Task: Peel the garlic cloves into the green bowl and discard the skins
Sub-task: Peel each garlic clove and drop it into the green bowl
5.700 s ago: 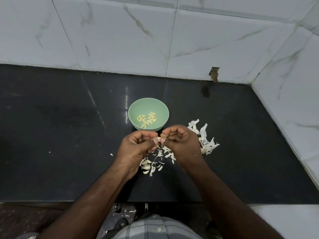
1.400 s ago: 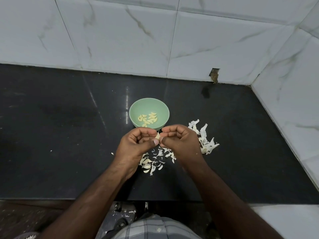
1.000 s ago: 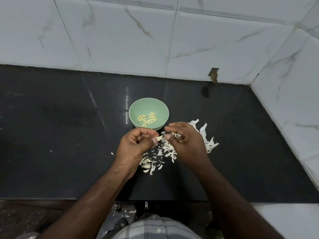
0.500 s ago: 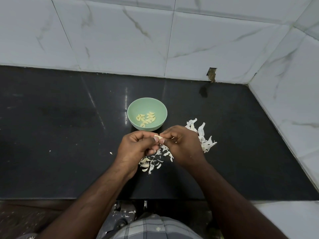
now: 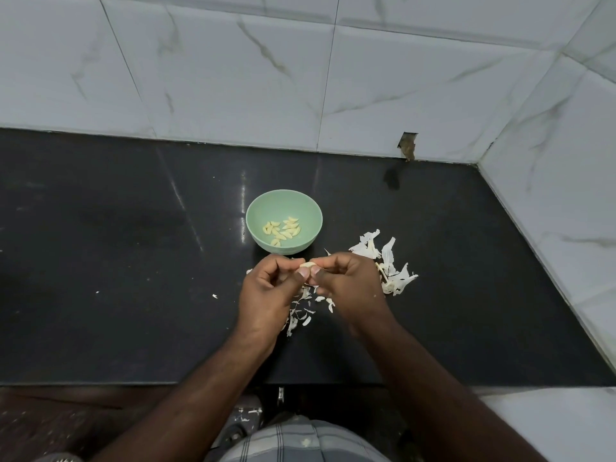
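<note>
A person stands at a black countertop [image 5: 100, 261] backed by white marble-look tiles, seen from above. A green bowl [image 5: 284, 201] sits on the counter and serves as the landmark; about a dozen peeled garlic cloves [image 5: 281, 230] lie inside it.

Just in front of the bowl, both hands meet. The left hand [image 5: 266, 295] and right hand [image 5: 350, 285] each curl their fingers and pinch a single garlic clove [image 5: 307, 265] between thumb and fingertips, held above the counter. Whether skin still clings to it is too small to tell.

Papery white skins [image 5: 390, 265] lie in a heap to the right of the bowl, with smaller flakes [image 5: 301, 311] scattered beneath the hands.

The step in hand appears to be stripping this clove. The next move likely calls for pulling away any last skin, then reaching a short way forward to drop the clove in the bowl. The skins remain to be gathered and discarded.
</note>
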